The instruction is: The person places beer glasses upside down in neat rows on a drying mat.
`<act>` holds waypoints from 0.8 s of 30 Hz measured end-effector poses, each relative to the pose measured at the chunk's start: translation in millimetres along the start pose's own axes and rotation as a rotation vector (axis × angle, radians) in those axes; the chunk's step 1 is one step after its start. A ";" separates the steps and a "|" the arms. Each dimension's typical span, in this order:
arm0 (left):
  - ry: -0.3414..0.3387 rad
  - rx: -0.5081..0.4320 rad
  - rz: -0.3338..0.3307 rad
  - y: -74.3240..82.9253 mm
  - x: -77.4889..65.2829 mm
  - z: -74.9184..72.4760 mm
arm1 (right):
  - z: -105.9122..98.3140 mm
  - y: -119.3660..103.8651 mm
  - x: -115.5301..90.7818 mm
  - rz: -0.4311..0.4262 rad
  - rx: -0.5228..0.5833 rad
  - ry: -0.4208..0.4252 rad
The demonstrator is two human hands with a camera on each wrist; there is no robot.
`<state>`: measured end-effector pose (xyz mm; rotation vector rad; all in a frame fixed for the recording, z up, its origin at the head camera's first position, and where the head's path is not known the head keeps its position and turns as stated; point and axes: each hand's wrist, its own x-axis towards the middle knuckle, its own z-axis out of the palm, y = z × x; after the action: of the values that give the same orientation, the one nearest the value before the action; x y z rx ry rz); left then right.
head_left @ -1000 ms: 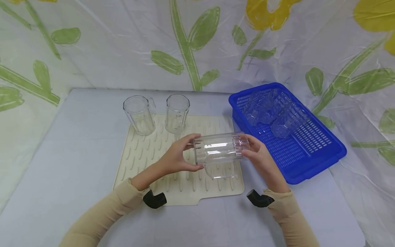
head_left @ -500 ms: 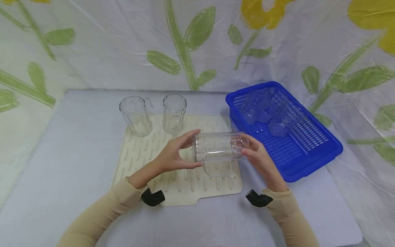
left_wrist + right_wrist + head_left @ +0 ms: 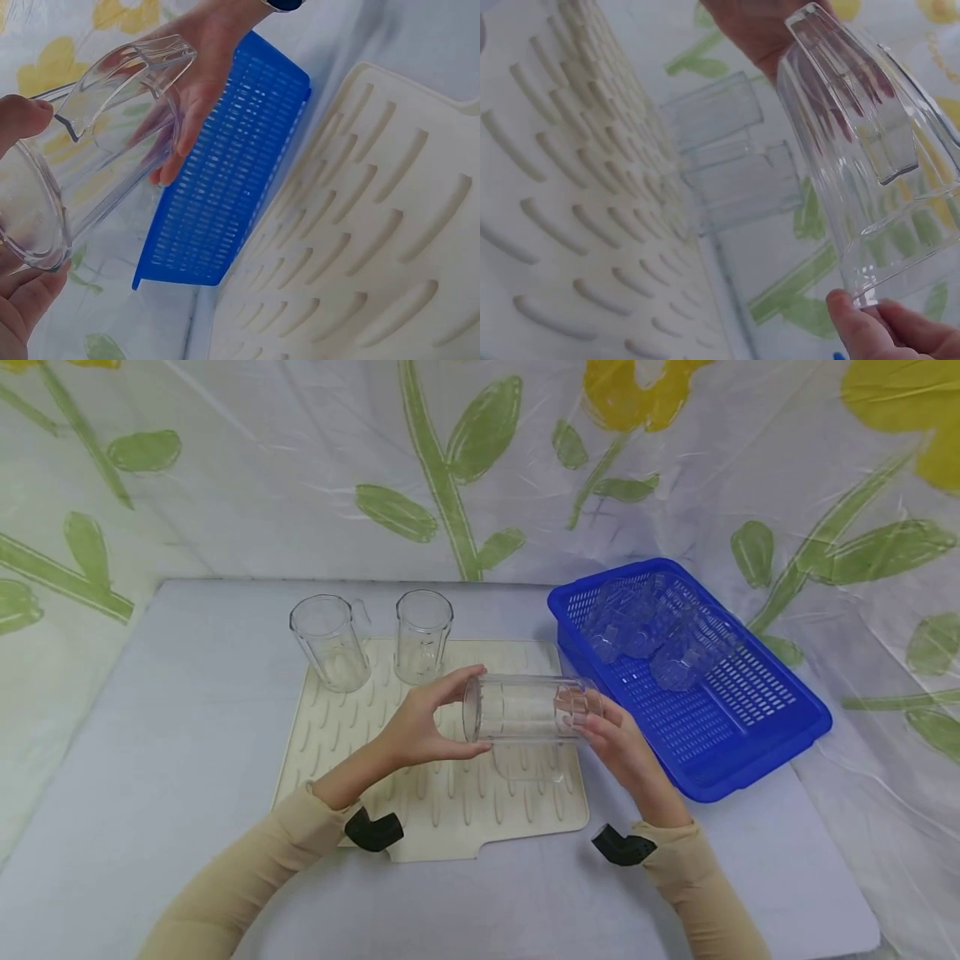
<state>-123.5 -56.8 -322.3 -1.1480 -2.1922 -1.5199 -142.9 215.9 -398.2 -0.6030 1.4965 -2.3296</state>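
Clear glass forms the held mug (image 3: 517, 708), lying sideways above the cream ribbed mat (image 3: 442, 837) between your hands. Your left hand (image 3: 416, 727), thumb and fingers spread wide, grips one end; your right hand (image 3: 626, 752), fingers curled, grips the other. Two mugs (image 3: 423, 639) stand behind; the blue basket (image 3: 757, 770), right, contains more glassware (image 3: 675, 664).

Clear glass mug (image 3: 521, 710): raised, sideways, between left hand (image 3: 418, 727) and right hand (image 3: 622, 743).
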 end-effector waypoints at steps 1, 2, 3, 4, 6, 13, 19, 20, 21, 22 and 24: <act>0.005 0.007 0.004 0.3 0.7 0.0 | 11.1 -9.2 0.1 0.006 0.007 -0.002; 0.010 0.017 0.005 0.8 1.5 0.0 | 10.5 -8.4 0.0 0.003 0.019 -0.008; 0.012 0.029 0.002 1.4 2.0 -0.2 | 10.4 -8.2 0.0 0.008 0.034 -0.013; 0.012 0.039 0.000 1.7 2.5 -0.3 | 22.7 -18.2 -0.1 0.032 0.021 0.002; 0.011 0.048 -0.005 2.8 3.3 -0.7 | 22.8 -17.0 -0.2 0.066 0.027 0.012; 0.020 0.071 -0.016 3.6 6.1 -4.2 | 23.6 -10.0 4.6 0.131 0.065 0.035; 0.008 0.080 -0.018 3.2 13.1 -5.9 | 23.6 -9.5 4.6 0.140 0.100 0.037; 0.005 0.080 -0.020 3.0 14.3 -6.4 | 23.7 -9.5 4.6 0.147 0.096 0.030; 0.002 0.082 -0.022 2.8 15.4 -6.8 | 23.7 -9.3 4.6 0.158 0.085 0.025; 0.001 0.084 -0.022 2.4 16.8 -7.3 | 24.0 -9.1 4.8 0.166 0.073 0.016; -0.010 0.094 -0.026 0.9 19.4 -8.5 | 24.9 -8.8 5.3 0.193 0.037 0.007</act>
<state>-137.8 -55.1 -306.6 -1.1047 -2.2677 -1.4080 -135.3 197.5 -380.1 -0.4215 1.4420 -2.2090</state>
